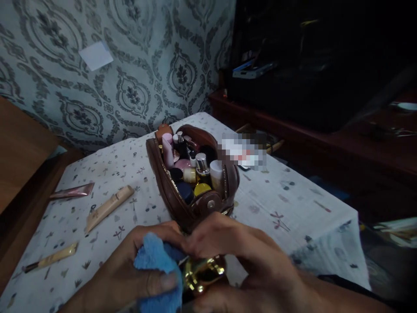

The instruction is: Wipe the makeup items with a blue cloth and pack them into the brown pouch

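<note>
My left hand (125,269) is closed on a fluffy blue cloth (156,265), its thumb pressing the cloth against a shiny gold and dark object (203,271). Fingers of my right hand (250,248) wrap round that same object, which looks like a cosmetic container; much of it is hidden. Just beyond both hands stands a brown zippered cosmetic bag (166,195), unzipped. Inside it are several items, among them a pink tube (167,150), a silver-capped bottle (201,163) and a yellow lid (202,189).
A beige tube (109,208), a pinkish tube (73,191) and a slim yellowish tube (52,256) lie left on the patterned tablecloth (130,161). Right of the bag is a blurred-out patch. A dark red cabinet (254,115) stands behind the table's right edge.
</note>
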`<move>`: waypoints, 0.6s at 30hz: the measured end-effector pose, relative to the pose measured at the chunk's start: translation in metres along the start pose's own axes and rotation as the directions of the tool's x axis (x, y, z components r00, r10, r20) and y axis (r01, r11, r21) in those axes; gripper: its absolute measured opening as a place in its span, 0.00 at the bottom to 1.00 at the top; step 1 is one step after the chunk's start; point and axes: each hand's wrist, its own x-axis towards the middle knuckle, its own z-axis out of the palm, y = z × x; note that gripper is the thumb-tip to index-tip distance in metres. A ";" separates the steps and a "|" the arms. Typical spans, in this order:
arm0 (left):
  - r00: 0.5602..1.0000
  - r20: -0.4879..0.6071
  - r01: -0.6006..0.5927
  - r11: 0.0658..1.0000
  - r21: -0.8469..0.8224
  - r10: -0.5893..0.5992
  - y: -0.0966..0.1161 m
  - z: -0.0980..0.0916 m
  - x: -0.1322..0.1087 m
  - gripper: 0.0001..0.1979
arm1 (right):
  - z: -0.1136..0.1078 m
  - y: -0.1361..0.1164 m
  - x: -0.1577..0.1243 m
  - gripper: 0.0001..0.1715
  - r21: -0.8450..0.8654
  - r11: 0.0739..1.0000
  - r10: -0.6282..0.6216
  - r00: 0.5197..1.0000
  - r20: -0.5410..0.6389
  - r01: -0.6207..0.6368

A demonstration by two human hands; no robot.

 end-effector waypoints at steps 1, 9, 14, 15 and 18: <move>0.998 -0.060 -0.027 0.999 0.037 0.029 0.002 0.000 -0.001 0.19 | -0.004 -0.003 0.001 0.25 -0.004 1.000 0.014 0.997 -0.073 -0.015; 0.880 0.123 -0.190 0.102 0.977 0.458 0.004 0.004 0.001 0.28 | -0.035 -0.016 0.035 0.14 -0.121 0.973 0.116 0.875 -0.471 -0.195; 0.848 0.248 -0.145 -0.245 0.959 0.469 -0.007 0.010 0.004 0.23 | -0.041 0.003 0.043 0.15 -0.322 0.920 0.110 0.937 -0.332 -0.223; 0.839 0.246 -0.133 -0.255 0.958 0.485 -0.010 0.010 0.003 0.22 | -0.042 0.006 0.044 0.14 -0.378 0.899 0.118 0.953 -0.278 -0.221; 0.801 0.208 -0.078 -0.246 0.966 0.561 -0.020 0.009 0.000 0.20 | -0.046 0.011 0.048 0.11 -0.525 0.826 0.169 0.978 -0.119 -0.206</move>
